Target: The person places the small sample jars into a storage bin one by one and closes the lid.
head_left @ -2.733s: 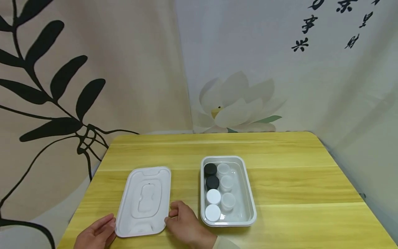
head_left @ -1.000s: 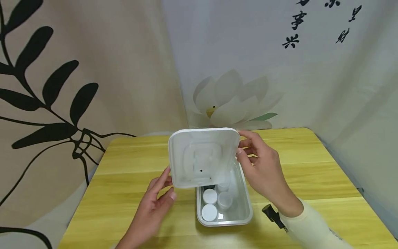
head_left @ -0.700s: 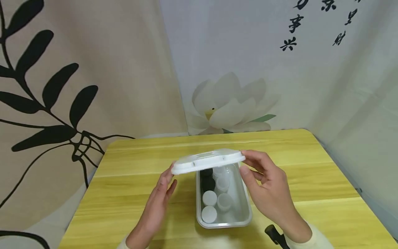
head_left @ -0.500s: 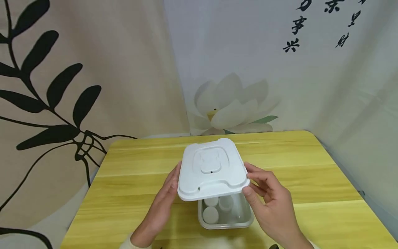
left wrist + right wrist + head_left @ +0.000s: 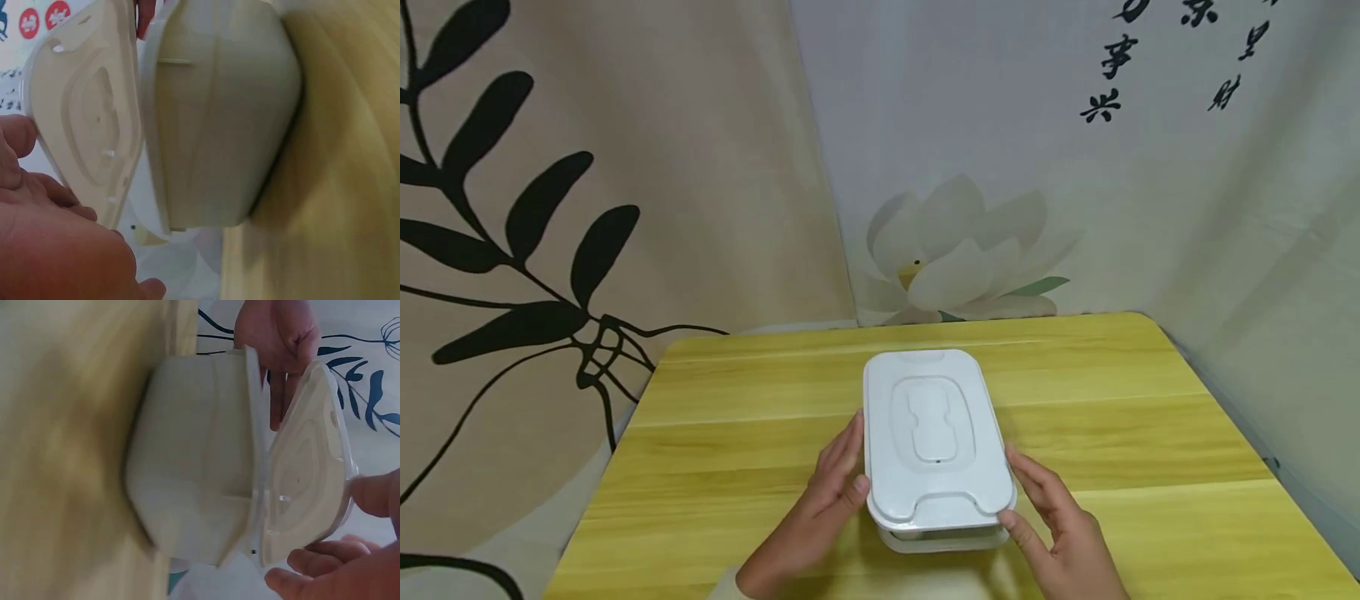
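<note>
A white plastic lid [image 5: 932, 433] with a raised pattern lies over a white box [image 5: 942, 542] on the table. Both wrist views show the lid tilted up from the box [image 5: 231, 112], with a gap between their rims. Along the lid's left edge, my left hand [image 5: 820, 508] rests with extended fingers, thumb at the rim. My right hand [image 5: 1060, 529] pinches the lid's near right edge; in the right wrist view its thumb [image 5: 374, 494] is at the lid's outer rim, its fingers below. The box's contents are mostly hidden.
The yellow wood-grain table [image 5: 737, 408] extends on both sides of the box. A pale curtain [image 5: 700, 167] with printed leaves, a flower and characters hangs behind the table's far edge.
The lid was beside the box on the left, then was lifted over it, tilted and turned. It has now come down over the box, covering the black and white round caps.
</note>
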